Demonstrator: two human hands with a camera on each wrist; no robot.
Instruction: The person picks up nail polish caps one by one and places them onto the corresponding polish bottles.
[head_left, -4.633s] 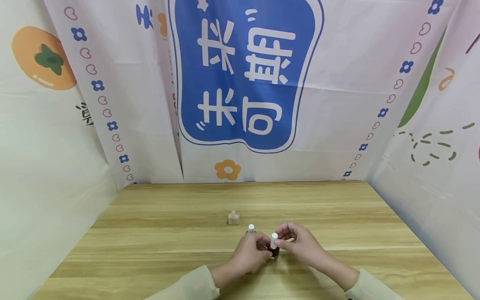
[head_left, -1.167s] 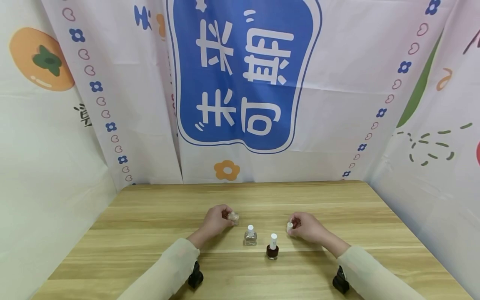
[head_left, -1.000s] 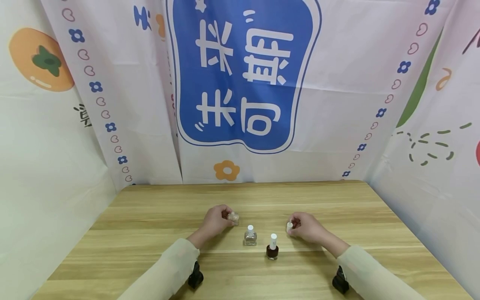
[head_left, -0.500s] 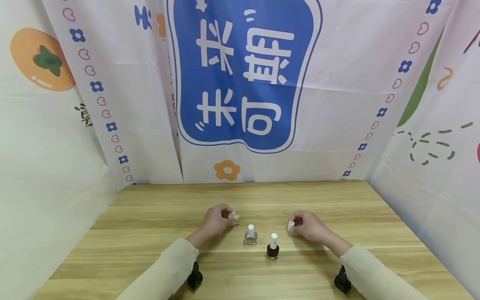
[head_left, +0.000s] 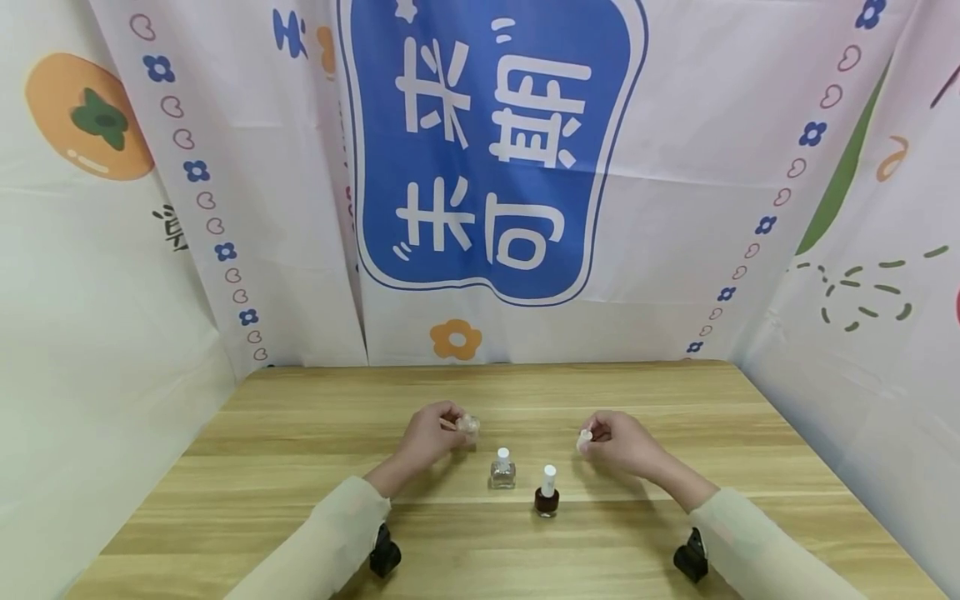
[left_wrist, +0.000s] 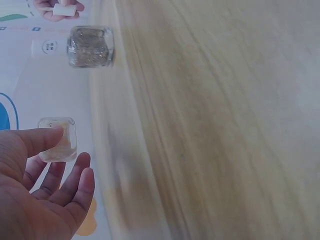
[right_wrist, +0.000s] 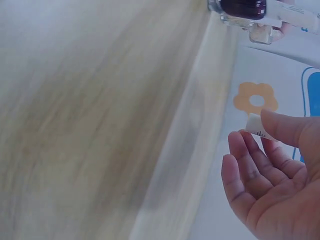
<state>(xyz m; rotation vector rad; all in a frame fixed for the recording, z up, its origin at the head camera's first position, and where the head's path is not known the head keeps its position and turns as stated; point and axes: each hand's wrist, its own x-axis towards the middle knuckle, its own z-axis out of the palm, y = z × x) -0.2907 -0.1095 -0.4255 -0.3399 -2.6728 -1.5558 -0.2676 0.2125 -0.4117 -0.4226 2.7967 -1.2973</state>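
Note:
My left hand (head_left: 429,436) pinches a small clear nail polish bottle (head_left: 468,427) between thumb and fingers. In the left wrist view this bottle (left_wrist: 59,140) has pale contents and no cap. On the right, my right hand (head_left: 621,442) pinches a white nail polish cap (head_left: 584,439); a thin brush stem shows on the cap (left_wrist: 65,10) in the left wrist view. Between the hands, a clear glittery nail polish bottle (head_left: 503,472) and a dark red nail polish bottle (head_left: 547,500) stand upright, both with white caps.
The wood-grain table (head_left: 322,400) is bounded by printed white cloth (head_left: 675,250) at the back and sides. A dark device is strapped at each sleeve: the left device (head_left: 385,554) and the right device (head_left: 691,557).
Earlier, both hands were at the dark red bottle; they have since parted to the uncapped bottle and the loose cap. In the last half second, both hands have risen slightly with them.

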